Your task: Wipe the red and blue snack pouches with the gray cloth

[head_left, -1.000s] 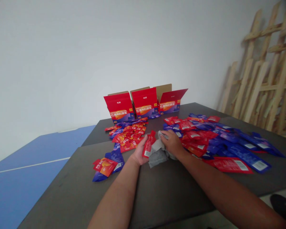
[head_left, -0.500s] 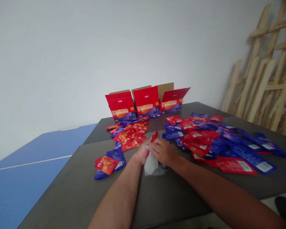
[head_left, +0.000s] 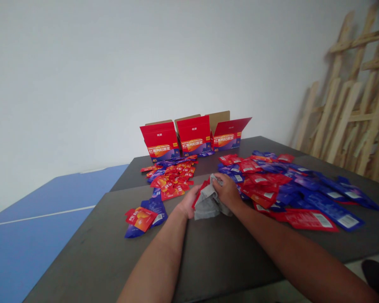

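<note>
My left hand (head_left: 188,202) holds the lower end of a red sachet (head_left: 199,193), which is mostly covered by a crumpled grey cloth (head_left: 208,204). My right hand (head_left: 227,192) is closed over the top of that cloth, pressing it against the sachet. Both hands are just above the dark table top (head_left: 227,256). Red and blue sachets lie in a loose pile (head_left: 169,179) beyond my left hand. A larger spread of them (head_left: 281,189) lies right of my right hand.
Several open red cartons (head_left: 192,136) stand at the table's far edge. A few sachets (head_left: 143,221) lie near the left edge. A blue table (head_left: 34,248) adjoins on the left, wooden lattice panels (head_left: 347,109) lean by the wall, and a black shoe (head_left: 377,277) shows lower right.
The grey cloth has moved from hanging below my hands to wrapping over the red sachet. My right hand has shifted up and to the right on the cloth.
</note>
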Demonstrator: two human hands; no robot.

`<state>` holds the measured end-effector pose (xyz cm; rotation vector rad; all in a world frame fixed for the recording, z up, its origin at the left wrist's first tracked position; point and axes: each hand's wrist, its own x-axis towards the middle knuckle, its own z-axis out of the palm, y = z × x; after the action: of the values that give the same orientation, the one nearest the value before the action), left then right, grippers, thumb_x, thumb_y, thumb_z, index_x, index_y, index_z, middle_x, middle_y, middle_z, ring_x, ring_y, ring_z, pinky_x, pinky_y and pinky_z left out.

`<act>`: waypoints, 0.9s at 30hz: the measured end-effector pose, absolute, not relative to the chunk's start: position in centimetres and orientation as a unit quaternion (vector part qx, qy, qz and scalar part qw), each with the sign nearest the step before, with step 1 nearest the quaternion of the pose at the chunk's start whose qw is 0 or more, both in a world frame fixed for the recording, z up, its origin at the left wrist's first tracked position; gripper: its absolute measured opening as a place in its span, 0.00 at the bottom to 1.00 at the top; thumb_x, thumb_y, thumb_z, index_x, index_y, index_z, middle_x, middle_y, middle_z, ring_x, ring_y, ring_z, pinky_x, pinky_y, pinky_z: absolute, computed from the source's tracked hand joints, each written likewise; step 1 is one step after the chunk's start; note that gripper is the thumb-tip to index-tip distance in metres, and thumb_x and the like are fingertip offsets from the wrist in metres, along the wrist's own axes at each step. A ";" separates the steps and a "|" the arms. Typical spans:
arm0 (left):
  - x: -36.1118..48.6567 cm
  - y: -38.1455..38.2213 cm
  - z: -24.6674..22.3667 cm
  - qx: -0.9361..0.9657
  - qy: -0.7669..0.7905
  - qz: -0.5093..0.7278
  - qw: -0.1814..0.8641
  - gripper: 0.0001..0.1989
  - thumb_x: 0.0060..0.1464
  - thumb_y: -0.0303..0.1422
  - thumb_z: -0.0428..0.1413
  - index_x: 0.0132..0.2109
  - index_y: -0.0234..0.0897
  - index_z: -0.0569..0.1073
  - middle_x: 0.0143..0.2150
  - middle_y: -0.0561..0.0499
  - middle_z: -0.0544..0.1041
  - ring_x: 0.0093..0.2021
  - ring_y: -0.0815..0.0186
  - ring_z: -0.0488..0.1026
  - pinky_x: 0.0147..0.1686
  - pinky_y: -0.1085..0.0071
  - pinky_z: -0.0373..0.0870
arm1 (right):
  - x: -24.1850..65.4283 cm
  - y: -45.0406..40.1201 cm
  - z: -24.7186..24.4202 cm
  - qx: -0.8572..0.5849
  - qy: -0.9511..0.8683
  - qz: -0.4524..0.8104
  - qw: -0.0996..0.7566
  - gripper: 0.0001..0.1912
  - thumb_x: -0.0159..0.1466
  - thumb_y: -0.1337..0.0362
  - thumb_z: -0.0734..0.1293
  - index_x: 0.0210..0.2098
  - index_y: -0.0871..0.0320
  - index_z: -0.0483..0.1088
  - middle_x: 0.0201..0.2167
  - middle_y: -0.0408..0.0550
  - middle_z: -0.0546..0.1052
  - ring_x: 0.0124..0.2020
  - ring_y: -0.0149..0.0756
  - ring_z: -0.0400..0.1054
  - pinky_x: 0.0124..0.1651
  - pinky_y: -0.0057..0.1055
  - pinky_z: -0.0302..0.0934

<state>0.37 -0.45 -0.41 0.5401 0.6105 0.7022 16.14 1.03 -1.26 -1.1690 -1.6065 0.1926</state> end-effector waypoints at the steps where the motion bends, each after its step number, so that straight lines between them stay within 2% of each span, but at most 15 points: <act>1: 0.2 -0.3 -0.4 0.247 0.289 0.343 0.859 0.17 0.52 0.39 0.52 0.40 0.29 0.75 0.33 0.42 0.79 0.35 0.58 0.76 0.41 0.64 0.69 | 16.3 1.2 -1.4 -0.500 -0.671 0.086 0.540 0.14 0.63 0.59 0.60 0.41 0.58 0.72 0.36 0.51 0.75 0.38 0.40 0.69 0.42 0.36 0.62; 6: -1.0 0.7 -0.2 0.197 0.228 0.466 0.832 0.15 0.52 0.36 0.50 0.39 0.28 0.74 0.30 0.44 0.76 0.25 0.66 0.71 0.25 0.72 0.67 | 16.8 1.3 -1.3 -0.503 -0.666 0.093 0.543 0.14 0.62 0.59 0.60 0.41 0.58 0.72 0.36 0.51 0.76 0.38 0.40 0.69 0.42 0.36 0.62; 8: -1.4 1.2 -0.1 0.176 0.205 0.514 0.814 0.12 0.54 0.31 0.50 0.40 0.29 0.74 0.32 0.45 0.76 0.25 0.70 0.70 0.22 0.77 0.65 | 16.7 0.9 -0.9 -0.483 -0.679 0.085 0.547 0.13 0.62 0.60 0.61 0.41 0.58 0.72 0.36 0.50 0.76 0.38 0.40 0.69 0.42 0.35 0.62; 12: -1.7 1.7 0.0 0.128 0.200 0.570 0.787 0.10 0.56 0.24 0.50 0.44 0.30 0.72 0.36 0.46 0.76 0.33 0.73 0.73 0.29 0.82 0.68 | 16.3 0.0 -0.5 -0.415 -0.730 0.064 0.539 0.10 0.62 0.63 0.62 0.40 0.57 0.72 0.34 0.48 0.74 0.37 0.37 0.68 0.42 0.33 0.62; 17: -1.2 1.7 -0.3 0.181 0.223 0.572 0.768 0.17 0.55 0.24 0.49 0.52 0.28 0.69 0.41 0.41 0.77 0.41 0.63 0.76 0.42 0.69 0.73 | 16.0 -0.7 -1.0 -0.320 -0.819 0.020 0.476 0.10 0.63 0.67 0.62 0.42 0.56 0.72 0.33 0.47 0.71 0.36 0.35 0.66 0.41 0.32 0.62; 20: -1.1 1.6 -0.5 0.215 0.241 0.549 0.771 0.19 0.54 0.25 0.50 0.53 0.27 0.68 0.43 0.39 0.77 0.41 0.60 0.76 0.42 0.65 0.73 | 16.1 -0.6 -1.4 -0.288 -0.859 -0.008 0.423 0.11 0.62 0.69 0.62 0.42 0.56 0.72 0.33 0.47 0.70 0.35 0.34 0.65 0.40 0.31 0.62; 24: -1.2 1.4 -0.5 0.239 0.255 0.556 0.754 0.21 0.53 0.26 0.53 0.55 0.32 0.68 0.45 0.42 0.77 0.38 0.63 0.77 0.40 0.66 0.73 | 16.4 -0.3 -1.5 -0.284 -0.885 -0.029 0.368 0.09 0.61 0.69 0.64 0.39 0.56 0.74 0.32 0.46 0.70 0.35 0.33 0.65 0.38 0.29 0.60; 27: -0.9 1.2 -0.3 0.255 0.249 0.539 0.763 0.19 0.53 0.26 0.54 0.53 0.33 0.69 0.45 0.41 0.77 0.39 0.63 0.76 0.42 0.66 0.72 | 16.6 -0.3 -1.3 -0.288 -0.900 -0.038 0.326 0.09 0.60 0.69 0.64 0.38 0.55 0.74 0.32 0.46 0.70 0.35 0.33 0.65 0.38 0.29 0.60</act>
<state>-0.91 1.19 -0.31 0.5539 0.5404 1.1720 16.60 -0.31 -1.29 -0.7537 -2.3576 -0.0985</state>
